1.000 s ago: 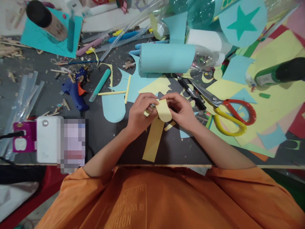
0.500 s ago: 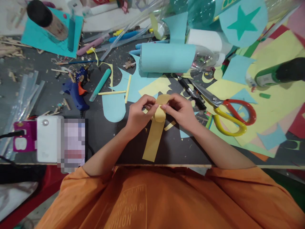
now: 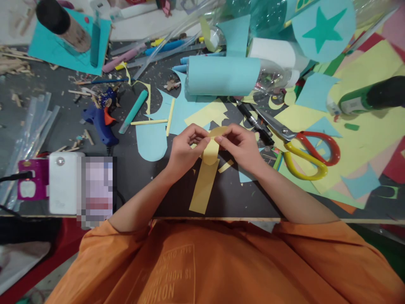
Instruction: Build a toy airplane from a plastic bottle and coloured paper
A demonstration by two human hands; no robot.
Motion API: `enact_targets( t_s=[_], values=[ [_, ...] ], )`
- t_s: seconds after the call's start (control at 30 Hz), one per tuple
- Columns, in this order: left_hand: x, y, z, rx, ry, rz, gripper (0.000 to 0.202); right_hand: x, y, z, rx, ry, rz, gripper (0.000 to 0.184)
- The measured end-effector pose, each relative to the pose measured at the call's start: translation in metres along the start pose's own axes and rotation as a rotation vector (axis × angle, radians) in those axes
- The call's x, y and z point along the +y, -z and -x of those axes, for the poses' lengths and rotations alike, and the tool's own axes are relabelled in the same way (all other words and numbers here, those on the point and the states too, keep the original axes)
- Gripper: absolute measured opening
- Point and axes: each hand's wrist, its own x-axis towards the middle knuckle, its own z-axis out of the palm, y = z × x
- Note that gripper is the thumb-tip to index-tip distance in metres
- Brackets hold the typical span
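Observation:
Between both hands is a small folded piece of yellow paper [image 3: 210,151] with a rounded lower end; its upper part bends back behind the fingers. My left hand [image 3: 190,145] pinches its left edge between thumb and fingertips. On the opposite edge, my right hand [image 3: 238,145] pinches it in the same way. Under the piece, a straight darker yellow paper strip [image 3: 202,190] lies slanted on the dark table [image 3: 171,198]. Left of my left hand rests a light blue paper piece [image 3: 151,143] with a rounded bottom.
Scissors [image 3: 303,147] with red and yellow handles and a black pen [image 3: 255,122] lie to the right. Behind the hands is a bottle wrapped in blue paper [image 3: 223,76]. A blue glue gun [image 3: 99,122] and a white power bank [image 3: 65,183] are at left.
The yellow piece has tilted and shifted slightly between the fingers, so its lower flap now looks broader and flatter. Both hands stay in nearly the same place.

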Motion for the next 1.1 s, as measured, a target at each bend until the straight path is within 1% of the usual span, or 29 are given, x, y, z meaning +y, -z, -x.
enact_targets(
  t_s=[0.2,0.43,0.53,0.63,0.73,0.83,0.9,0.97,1.1],
  values=[
    [-0.002,-0.001,0.001,0.012,0.019,0.027,0.011,0.001,0.001,-0.001,-0.005,-0.031,0.026,0.032],
    [0.001,-0.001,0.001,0.004,0.040,0.023,0.014,-0.002,0.000,-0.003,-0.011,-0.043,0.044,0.042],
    [0.005,-0.002,0.001,0.022,0.106,0.050,0.015,-0.004,0.001,-0.003,-0.012,-0.047,0.048,0.042],
    [0.007,-0.003,0.001,0.027,0.157,0.068,0.020,-0.005,0.003,-0.003,-0.047,-0.046,0.098,0.041],
    [0.007,-0.003,0.001,0.014,0.167,0.075,0.022,-0.006,0.003,-0.003,-0.054,-0.032,0.134,0.043],
    [0.005,-0.002,0.000,-0.026,0.189,0.094,0.024,-0.005,0.003,-0.002,-0.054,-0.027,0.126,0.042],
    [0.005,-0.001,-0.001,-0.043,0.196,0.102,0.022,-0.005,0.004,-0.002,-0.072,-0.024,0.125,0.042],
    [0.005,-0.001,-0.002,-0.037,0.189,0.088,0.018,-0.005,0.004,-0.003,-0.088,-0.017,0.135,0.041],
    [0.009,-0.001,-0.002,-0.015,0.182,0.067,0.020,-0.004,0.005,-0.003,-0.094,-0.005,0.146,0.039]
  ],
)
